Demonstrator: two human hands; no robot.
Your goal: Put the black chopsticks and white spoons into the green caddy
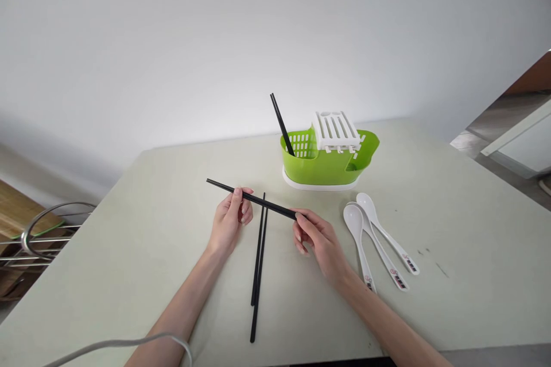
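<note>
Both hands hold black chopsticks (267, 203) level above the table (129, 252). My left hand (228, 221) pinches them near their left end, and my right hand (316, 238) grips their right end. Two more black chopsticks (258, 266) lie on the table between my hands, pointing toward me. Behind them stands a green cutlery holder (327, 166) with a white slotted insert (336, 129) and black chopsticks (282, 123) leaning upright in its left compartment. Three white spoons (379, 241) lie to the right of my right hand.
A metal wire rack (38, 235) sits off the table's left edge beside a wooden board. A grey cable (116, 344) crosses the near left corner. A white wall rises behind the table. Floor and a white panel show at the far right.
</note>
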